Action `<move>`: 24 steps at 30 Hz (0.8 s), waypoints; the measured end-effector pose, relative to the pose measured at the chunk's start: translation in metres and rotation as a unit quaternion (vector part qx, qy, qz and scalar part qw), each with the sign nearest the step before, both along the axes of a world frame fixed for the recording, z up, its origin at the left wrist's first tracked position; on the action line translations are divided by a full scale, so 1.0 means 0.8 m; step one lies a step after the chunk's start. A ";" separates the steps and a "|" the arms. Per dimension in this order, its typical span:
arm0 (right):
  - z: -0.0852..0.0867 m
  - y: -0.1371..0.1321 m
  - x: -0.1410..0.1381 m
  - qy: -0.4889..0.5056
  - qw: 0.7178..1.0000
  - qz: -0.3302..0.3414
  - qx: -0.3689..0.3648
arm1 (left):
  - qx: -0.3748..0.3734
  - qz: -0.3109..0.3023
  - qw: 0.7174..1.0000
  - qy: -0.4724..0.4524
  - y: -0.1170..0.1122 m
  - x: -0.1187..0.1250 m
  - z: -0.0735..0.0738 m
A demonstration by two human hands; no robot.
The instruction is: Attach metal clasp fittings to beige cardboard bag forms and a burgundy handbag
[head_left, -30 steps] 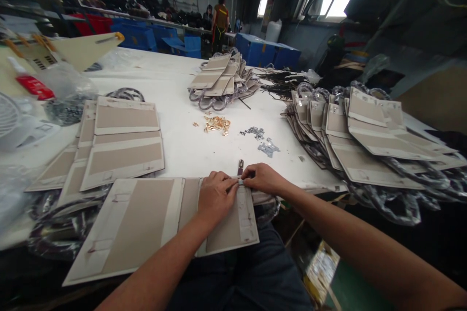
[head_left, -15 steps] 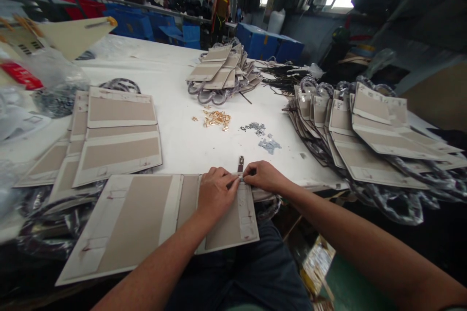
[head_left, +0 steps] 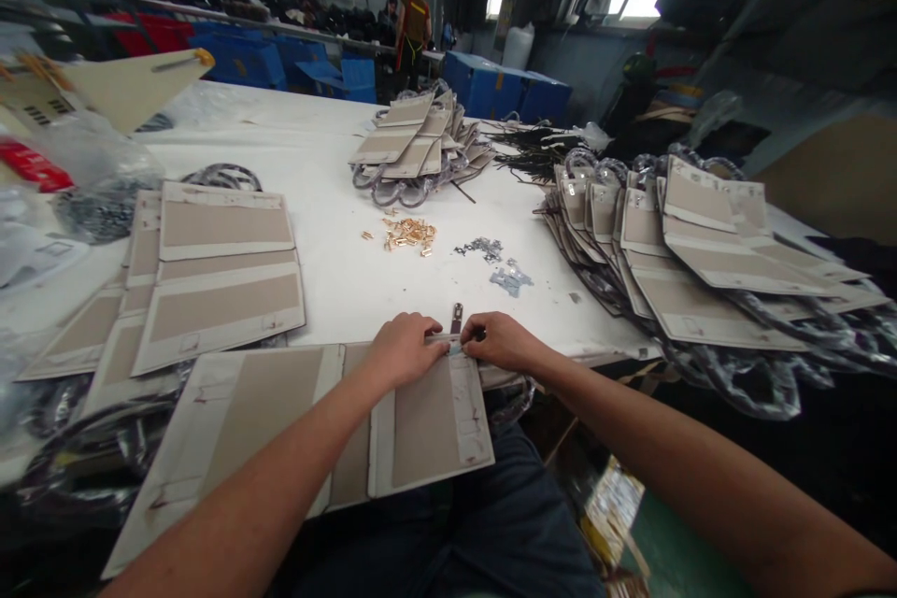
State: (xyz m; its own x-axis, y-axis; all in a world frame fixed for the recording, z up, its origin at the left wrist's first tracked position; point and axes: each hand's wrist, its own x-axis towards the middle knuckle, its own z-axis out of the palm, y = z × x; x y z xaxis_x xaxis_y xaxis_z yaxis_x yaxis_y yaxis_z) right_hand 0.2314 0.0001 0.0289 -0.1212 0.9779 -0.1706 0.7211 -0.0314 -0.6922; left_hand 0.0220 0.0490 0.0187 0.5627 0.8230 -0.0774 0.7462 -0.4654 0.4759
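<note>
Pinching the top edge of a beige panel (head_left: pixel 427 420) at the worktop's (head_left: pixel 336 196) near rim, the left hand (head_left: pixel 405 348) and right hand (head_left: pixel 501 342) meet with fingers curled tight, a small metal fitting (head_left: pixel 456 318) jutting out between them. Gold clips (head_left: pixel 408 234) and grey clips (head_left: pixel 511 278) lie beyond, with panel stacks (head_left: pixel 224 290) on either side.

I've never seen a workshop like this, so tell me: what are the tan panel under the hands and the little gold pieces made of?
The tan panel, pinched at its top edge by the left hand and right hand, looks like stiff matte board or fabric-faced card: it lies flat. The gold pieces seem polished metal: they glint.
</note>
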 end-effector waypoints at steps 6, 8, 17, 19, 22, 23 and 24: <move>-0.002 0.002 0.002 0.001 1.000 -0.006 0.005 | -0.097 -0.037 0.992 0.078 0.038 0.018 0.017; -0.005 0.002 0.003 0.010 1.000 -0.007 0.006 | -0.118 -0.048 0.988 0.081 0.044 0.022 0.014; 0.041 -0.004 0.009 0.164 0.981 -0.066 0.079 | -0.185 -0.002 0.982 0.042 0.050 0.016 -0.008; 0.054 -0.004 0.006 0.298 0.939 -0.110 0.131 | -0.194 0.005 0.980 0.036 0.051 0.016 -0.008; 0.057 0.001 -0.006 0.488 0.841 -0.167 0.166 | -0.203 0.005 0.979 0.033 0.052 0.018 -0.005; 0.053 0.004 -0.010 0.529 0.811 -0.182 0.171 | -0.203 0.003 0.979 0.033 0.052 0.018 -0.004; 0.049 0.007 -0.015 0.558 0.788 -0.194 0.173 | -0.201 0.001 0.979 0.033 0.051 0.019 -0.003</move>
State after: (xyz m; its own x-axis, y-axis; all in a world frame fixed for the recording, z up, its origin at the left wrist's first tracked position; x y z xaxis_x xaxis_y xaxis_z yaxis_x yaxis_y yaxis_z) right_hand 0.2195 0.0056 0.0678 0.3129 0.9427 0.1158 -0.3607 0.2307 -0.9037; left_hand 0.0369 0.0902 0.0162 0.5446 0.7188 -0.4321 0.7820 -0.2491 0.5713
